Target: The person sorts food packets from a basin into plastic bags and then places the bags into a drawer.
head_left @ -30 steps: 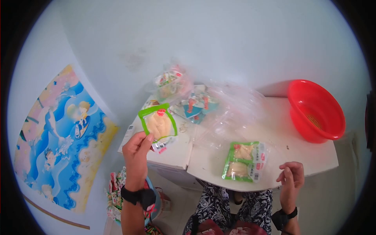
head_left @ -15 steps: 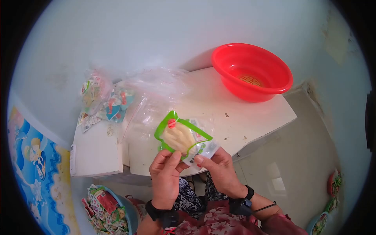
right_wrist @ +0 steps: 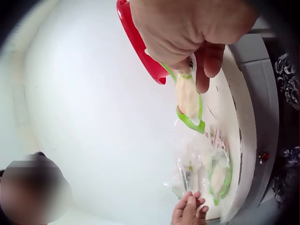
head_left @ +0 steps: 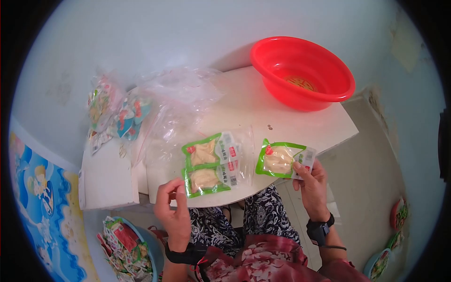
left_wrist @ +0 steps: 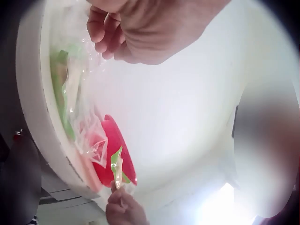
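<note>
My right hand [head_left: 312,185] pinches a green-edged clear food packet [head_left: 278,160] by its white label end, thumb on top. Pale pieces of food and a round red mark show through its window. The packet is held up over the front right of the table. Two similar packets, an upper one [head_left: 203,154] and a lower one [head_left: 205,180], lie side by side at the table's front, with clear plastic about their label ends. My left hand [head_left: 174,211] is just beside the lower packet's left corner, fingers loosely bent and holding nothing.
A red basin [head_left: 305,75] stands at the back right of the white table [head_left: 235,108]. Crumpled clear bags [head_left: 181,94] and filled packs [head_left: 129,117] lie at the left. Below, a blue tub [head_left: 157,256] of wrappers stands on the floor.
The packet passed from my left hand, through both hands at the middle, to my right hand, which moved right with it. My left hand let go and drew left. The head view swung right.
</note>
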`<action>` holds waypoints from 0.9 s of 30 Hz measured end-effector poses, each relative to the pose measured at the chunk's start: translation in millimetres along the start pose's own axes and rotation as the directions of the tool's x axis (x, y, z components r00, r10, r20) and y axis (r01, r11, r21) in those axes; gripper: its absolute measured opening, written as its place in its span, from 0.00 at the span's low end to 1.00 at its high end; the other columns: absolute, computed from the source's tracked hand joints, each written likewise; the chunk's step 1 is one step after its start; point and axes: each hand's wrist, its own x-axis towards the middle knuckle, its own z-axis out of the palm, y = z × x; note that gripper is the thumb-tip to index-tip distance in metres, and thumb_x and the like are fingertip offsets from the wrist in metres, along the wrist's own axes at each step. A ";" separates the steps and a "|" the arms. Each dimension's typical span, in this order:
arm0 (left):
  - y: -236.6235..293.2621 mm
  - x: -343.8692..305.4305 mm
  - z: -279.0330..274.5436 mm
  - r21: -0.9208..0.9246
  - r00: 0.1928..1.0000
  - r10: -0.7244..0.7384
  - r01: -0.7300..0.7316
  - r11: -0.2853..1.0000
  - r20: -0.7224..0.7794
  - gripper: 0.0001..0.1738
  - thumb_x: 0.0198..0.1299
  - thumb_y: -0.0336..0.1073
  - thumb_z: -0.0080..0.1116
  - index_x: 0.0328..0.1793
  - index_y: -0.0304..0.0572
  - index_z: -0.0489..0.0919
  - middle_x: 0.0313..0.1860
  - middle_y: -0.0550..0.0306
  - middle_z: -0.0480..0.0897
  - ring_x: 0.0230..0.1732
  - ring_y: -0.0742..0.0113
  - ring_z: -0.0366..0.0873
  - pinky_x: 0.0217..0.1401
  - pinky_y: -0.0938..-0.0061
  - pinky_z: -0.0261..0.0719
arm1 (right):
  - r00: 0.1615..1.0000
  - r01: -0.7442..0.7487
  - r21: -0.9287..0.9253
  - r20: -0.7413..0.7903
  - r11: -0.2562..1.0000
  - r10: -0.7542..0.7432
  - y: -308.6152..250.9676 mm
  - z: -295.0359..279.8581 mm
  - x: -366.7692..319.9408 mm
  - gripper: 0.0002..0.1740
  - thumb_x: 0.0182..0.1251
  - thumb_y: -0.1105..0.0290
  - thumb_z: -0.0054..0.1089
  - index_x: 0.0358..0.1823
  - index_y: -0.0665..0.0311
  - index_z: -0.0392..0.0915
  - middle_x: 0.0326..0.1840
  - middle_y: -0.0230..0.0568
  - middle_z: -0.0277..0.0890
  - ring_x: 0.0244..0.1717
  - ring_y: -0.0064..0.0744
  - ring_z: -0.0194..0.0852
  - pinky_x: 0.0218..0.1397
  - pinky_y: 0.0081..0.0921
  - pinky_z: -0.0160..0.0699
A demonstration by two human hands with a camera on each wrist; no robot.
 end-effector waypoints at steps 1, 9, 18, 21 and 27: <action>4.1 -0.6 0.7 0.061 1.000 0.018 -0.019 0.998 0.014 0.08 0.68 0.27 0.65 0.51 0.35 0.83 0.45 0.54 0.85 0.43 0.66 0.82 0.47 0.70 0.79 | 1.000 -0.004 -0.028 0.004 1.000 0.005 0.7 2.9 0.2 0.09 0.76 0.71 0.64 0.52 0.66 0.81 0.40 0.35 0.85 0.30 0.21 0.81 0.25 0.18 0.74; 40.4 15.7 59.8 0.370 0.844 0.426 -0.528 0.764 0.325 0.14 0.57 0.36 0.75 0.38 0.40 0.79 0.34 0.52 0.78 0.38 0.52 0.75 0.41 0.59 0.75 | 0.999 0.040 -0.058 -0.020 0.998 -0.041 4.1 30.3 2.8 0.12 0.77 0.71 0.62 0.55 0.72 0.76 0.43 0.44 0.85 0.33 0.31 0.88 0.29 0.23 0.85; 30.8 15.3 74.2 0.350 0.841 0.386 -0.517 0.781 0.380 0.06 0.61 0.30 0.67 0.37 0.40 0.78 0.33 0.52 0.80 0.38 0.48 0.77 0.41 0.56 0.76 | 0.974 -0.177 -0.012 0.141 0.984 0.177 5.5 31.6 3.3 0.14 0.76 0.72 0.63 0.56 0.72 0.76 0.40 0.43 0.85 0.27 0.29 0.87 0.24 0.21 0.84; 42.8 11.7 72.4 0.345 0.849 0.384 -0.506 0.791 0.364 0.05 0.62 0.29 0.65 0.37 0.40 0.78 0.33 0.51 0.79 0.37 0.48 0.79 0.38 0.55 0.76 | 0.952 -0.230 -0.040 0.198 0.972 0.234 -4.0 37.3 9.1 0.13 0.75 0.72 0.63 0.55 0.71 0.76 0.37 0.40 0.84 0.24 0.26 0.85 0.21 0.19 0.78; 46.2 2.2 81.0 0.277 0.839 0.370 -0.495 0.824 0.399 0.04 0.64 0.26 0.63 0.40 0.40 0.77 0.33 0.50 0.79 0.34 0.46 0.80 0.36 0.54 0.77 | 0.881 -0.209 -0.207 0.385 0.956 0.276 -15.9 70.3 21.4 0.13 0.75 0.69 0.65 0.52 0.71 0.78 0.32 0.34 0.81 0.19 0.19 0.75 0.19 0.16 0.66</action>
